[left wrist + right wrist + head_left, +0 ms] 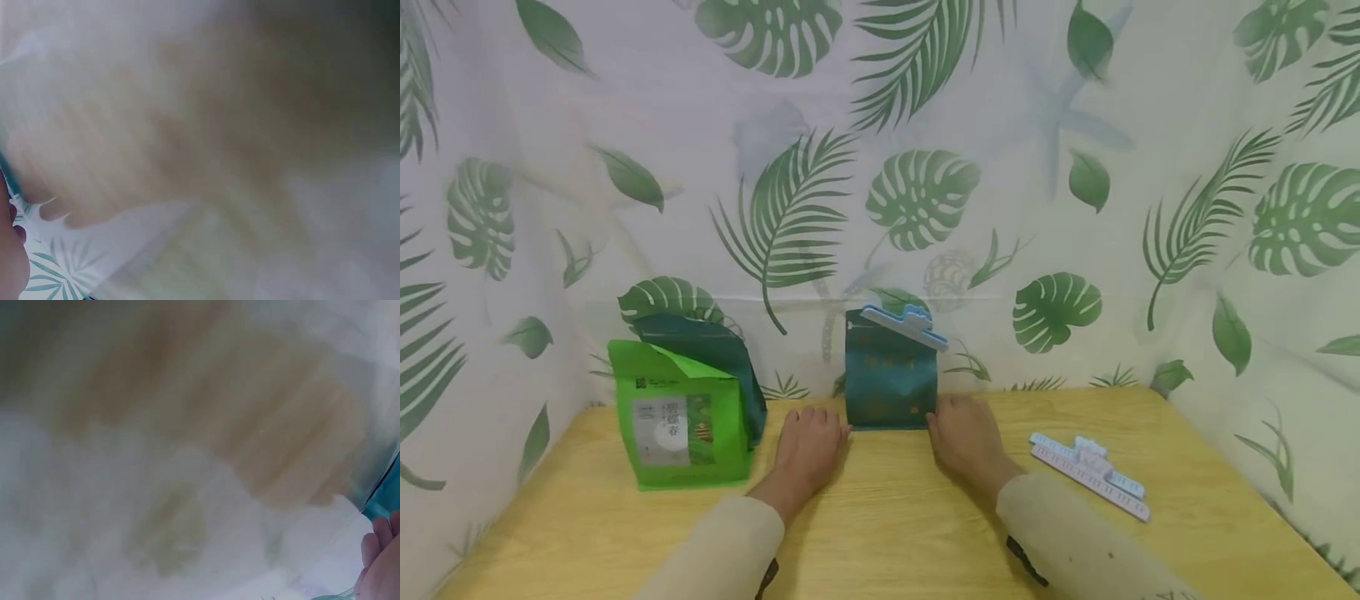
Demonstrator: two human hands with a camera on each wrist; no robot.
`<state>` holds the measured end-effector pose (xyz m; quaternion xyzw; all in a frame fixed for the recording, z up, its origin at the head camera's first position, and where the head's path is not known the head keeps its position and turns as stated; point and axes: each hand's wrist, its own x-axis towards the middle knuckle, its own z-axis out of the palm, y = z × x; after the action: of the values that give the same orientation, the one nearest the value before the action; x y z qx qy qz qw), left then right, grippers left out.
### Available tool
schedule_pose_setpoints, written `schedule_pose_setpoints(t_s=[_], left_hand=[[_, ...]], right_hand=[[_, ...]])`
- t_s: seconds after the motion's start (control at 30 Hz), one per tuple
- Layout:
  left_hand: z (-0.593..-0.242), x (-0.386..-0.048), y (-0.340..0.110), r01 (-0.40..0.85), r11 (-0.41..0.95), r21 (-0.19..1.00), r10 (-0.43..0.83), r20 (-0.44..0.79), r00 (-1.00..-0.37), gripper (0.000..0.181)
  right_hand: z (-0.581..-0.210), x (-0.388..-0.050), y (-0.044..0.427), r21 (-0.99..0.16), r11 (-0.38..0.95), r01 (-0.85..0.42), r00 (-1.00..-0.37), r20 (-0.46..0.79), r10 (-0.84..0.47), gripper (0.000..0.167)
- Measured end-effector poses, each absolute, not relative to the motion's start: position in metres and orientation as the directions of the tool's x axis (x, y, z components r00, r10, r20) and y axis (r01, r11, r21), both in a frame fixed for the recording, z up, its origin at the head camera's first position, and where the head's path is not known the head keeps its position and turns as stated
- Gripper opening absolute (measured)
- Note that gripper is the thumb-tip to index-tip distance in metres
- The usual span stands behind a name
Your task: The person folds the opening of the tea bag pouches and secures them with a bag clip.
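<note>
In the head view a dark teal pouch bag point(891, 379) stands upright at the back of the table, with a blue-grey sealing clip point(906, 325) set aslant across its top. My left hand point(811, 437) grips it by the lower left corner, thumb side against the bag. On the opposite side my right hand point(966, 433) holds the lower right edge, its fingers curled beside the bag. Only a sliver of the teal bag point(389, 490) shows in the right wrist view, near the fingertips. Most of both wrist views is blurred.
To the left stand a bright green tea pouch point(722, 425) and, behind it, another dark teal pouch point(748, 375). Two long sealing clips, one light blue point(1127, 484) and one pinkish point(1090, 479), lie on the wooden table point(887, 533) at right. A leaf-patterned cloth point(985, 108) hangs behind.
</note>
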<state>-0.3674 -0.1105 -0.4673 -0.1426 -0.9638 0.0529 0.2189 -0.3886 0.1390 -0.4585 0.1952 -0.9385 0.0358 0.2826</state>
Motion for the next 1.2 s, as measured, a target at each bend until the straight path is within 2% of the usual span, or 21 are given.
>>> schedule_pose_setpoints(t_s=[0.2, 0.33, 0.4, 0.5, 0.6, 0.8, 1.0, 1.2], left_hand=[[-0.467, -0.350, -0.114, 0.301, 0.927, -0.222, 0.372, 0.459, -0.807, 0.031], [-0.474, -0.338, -0.121, 0.356, 0.899, -0.257, 0.437, 0.458, -0.774, 0.030], [-0.475, -0.333, -0.124, 0.375, 0.896, -0.238, 0.444, 0.448, -0.776, 0.031], [-0.474, -0.324, -0.131, 0.382, 0.905, -0.189, 0.425, 0.454, -0.783, 0.034], [-0.471, -0.314, -0.141, 0.383, 0.910, -0.158, 0.408, 0.500, -0.764, 0.032], [-0.473, -0.297, -0.166, 0.399, 0.888, -0.231, 0.456, 0.567, -0.686, 0.029], [-0.472, -0.281, -0.191, 0.401, 0.882, -0.247, 0.468, 0.552, -0.690, 0.028], [-0.467, -0.272, -0.214, 0.375, 0.911, -0.173, 0.398, 0.616, -0.681, 0.025]], right_hand=[[-0.457, -0.379, 0.134, 0.039, 0.911, -0.410, -0.714, 0.607, -0.348, 0.027], [-0.461, -0.369, 0.129, 0.045, 0.909, -0.414, -0.729, 0.581, -0.361, 0.025], [-0.461, -0.364, 0.127, 0.061, 0.910, -0.409, -0.729, 0.578, -0.366, 0.023], [-0.462, -0.358, 0.125, 0.104, 0.901, -0.420, -0.696, 0.601, -0.394, 0.022], [-0.461, -0.352, 0.121, 0.164, 0.882, -0.443, -0.654, 0.614, -0.442, 0.025], [-0.461, -0.344, 0.104, 0.197, 0.837, -0.510, -0.622, 0.588, -0.518, 0.025], [-0.459, -0.337, 0.089, 0.169, 0.851, -0.496, -0.635, 0.598, -0.489, 0.024], [-0.459, -0.337, 0.079, 0.148, 0.855, -0.498, -0.642, 0.599, -0.478, 0.018]])
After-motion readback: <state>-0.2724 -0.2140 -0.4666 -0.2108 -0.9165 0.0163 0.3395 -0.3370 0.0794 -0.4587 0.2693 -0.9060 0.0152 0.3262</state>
